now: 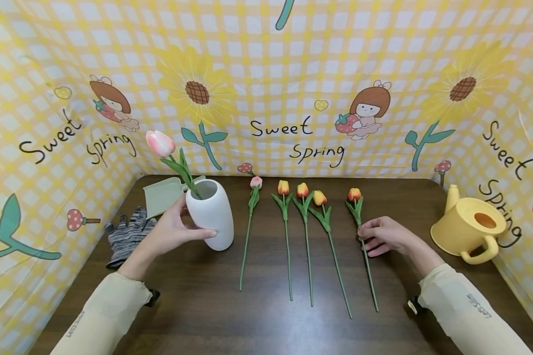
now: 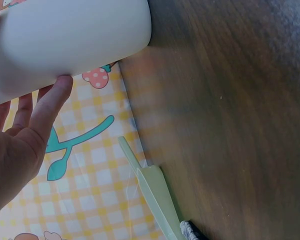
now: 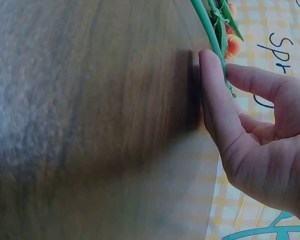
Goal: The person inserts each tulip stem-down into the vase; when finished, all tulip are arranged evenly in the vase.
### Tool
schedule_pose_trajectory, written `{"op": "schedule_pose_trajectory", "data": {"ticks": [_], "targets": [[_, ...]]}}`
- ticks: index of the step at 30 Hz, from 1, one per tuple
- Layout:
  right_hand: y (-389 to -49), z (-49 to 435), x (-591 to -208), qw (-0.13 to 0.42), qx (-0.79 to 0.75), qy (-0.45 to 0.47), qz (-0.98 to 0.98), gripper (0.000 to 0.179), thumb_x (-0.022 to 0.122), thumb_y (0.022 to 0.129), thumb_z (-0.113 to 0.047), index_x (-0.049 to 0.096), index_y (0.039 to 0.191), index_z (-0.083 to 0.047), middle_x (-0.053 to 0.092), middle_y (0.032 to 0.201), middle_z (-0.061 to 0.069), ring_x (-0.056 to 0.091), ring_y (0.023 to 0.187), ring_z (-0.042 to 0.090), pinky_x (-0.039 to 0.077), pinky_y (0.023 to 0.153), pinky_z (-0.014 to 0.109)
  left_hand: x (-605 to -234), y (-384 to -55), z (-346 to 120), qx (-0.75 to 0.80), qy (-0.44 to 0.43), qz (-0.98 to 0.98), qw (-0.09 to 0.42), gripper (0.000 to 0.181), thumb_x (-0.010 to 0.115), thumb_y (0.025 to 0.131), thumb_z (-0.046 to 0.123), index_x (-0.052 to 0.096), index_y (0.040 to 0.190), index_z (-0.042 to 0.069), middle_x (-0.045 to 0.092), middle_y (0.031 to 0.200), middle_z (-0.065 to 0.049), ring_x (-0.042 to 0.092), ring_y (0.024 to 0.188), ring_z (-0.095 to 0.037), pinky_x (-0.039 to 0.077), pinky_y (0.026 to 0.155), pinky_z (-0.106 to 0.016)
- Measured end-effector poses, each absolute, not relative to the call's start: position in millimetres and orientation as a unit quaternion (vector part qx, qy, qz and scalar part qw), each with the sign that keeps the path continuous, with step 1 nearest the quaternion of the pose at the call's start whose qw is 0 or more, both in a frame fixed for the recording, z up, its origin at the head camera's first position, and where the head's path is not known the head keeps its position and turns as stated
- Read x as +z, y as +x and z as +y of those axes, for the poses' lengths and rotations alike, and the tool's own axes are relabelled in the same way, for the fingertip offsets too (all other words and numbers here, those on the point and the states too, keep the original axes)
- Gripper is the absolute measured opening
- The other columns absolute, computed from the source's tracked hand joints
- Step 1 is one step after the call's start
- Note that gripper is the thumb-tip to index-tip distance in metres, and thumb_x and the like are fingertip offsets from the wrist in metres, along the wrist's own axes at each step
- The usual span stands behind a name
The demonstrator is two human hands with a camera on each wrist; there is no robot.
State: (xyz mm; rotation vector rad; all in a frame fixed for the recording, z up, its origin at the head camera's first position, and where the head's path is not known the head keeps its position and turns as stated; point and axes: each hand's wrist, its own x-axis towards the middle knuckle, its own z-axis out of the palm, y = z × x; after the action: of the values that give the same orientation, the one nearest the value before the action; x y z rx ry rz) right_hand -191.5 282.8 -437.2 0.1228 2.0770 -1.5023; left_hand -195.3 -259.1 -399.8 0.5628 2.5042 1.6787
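A white vase leans slightly in my left hand, thumb across its front and fingers around its far side. One pink tulip stands in the vase, tilted left. My right hand pinches the green stem of an orange-red tulip between thumb and fingers, just under the leaves. That pinched stem shows in the right wrist view. Left of this tulip, several orange-yellow tulips lie side by side on the table, and a smaller pink tulip lies nearest the vase.
On the brown table, a yellow watering can stands at the right. Behind my left hand are a pale green dustpan and a grey striped glove. A yellow checked cloth encloses the back and sides.
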Motion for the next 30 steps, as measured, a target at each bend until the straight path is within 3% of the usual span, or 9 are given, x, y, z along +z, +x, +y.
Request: {"op": "schedule_pose_trajectory", "data": {"ticks": [7,18,30], "targets": [[-191,289,-432,0.279,-0.568,0.042,0.773,0.043,0.062,0.102,-0.016,0.05,0.131,0.013,0.069,0.104,0.011,0.07,0.078,0.021,0.062,0.073,0.042,-403,-196,-256,0.557,0.191,0.807,0.043,0.092,0.093,0.074,0.013,0.04,0.148,0.029,0.054,0.132,-0.003,0.055,0.115,-0.031,0.06,0.08,-0.039],[-180,285,-408,0.275,-0.589,0.008,0.76,0.051,0.062,0.102,-0.016,0.043,0.136,0.017,0.068,0.111,0.018,0.073,0.084,0.024,0.061,0.076,0.043,-403,-196,-255,0.557,0.184,0.809,0.045,0.093,0.095,0.072,0.015,0.041,0.147,0.029,0.054,0.131,-0.004,0.055,0.114,-0.031,0.06,0.08,-0.039],[-175,275,-389,0.259,-0.622,-0.028,0.739,0.036,0.065,0.101,-0.016,0.053,0.125,0.008,0.073,0.106,0.009,0.074,0.086,0.024,0.061,0.077,0.043,-400,-194,-260,0.548,0.176,0.816,0.042,0.093,0.095,0.072,0.016,0.041,0.147,0.029,0.054,0.131,-0.003,0.055,0.114,-0.028,0.06,0.079,-0.039]]}}
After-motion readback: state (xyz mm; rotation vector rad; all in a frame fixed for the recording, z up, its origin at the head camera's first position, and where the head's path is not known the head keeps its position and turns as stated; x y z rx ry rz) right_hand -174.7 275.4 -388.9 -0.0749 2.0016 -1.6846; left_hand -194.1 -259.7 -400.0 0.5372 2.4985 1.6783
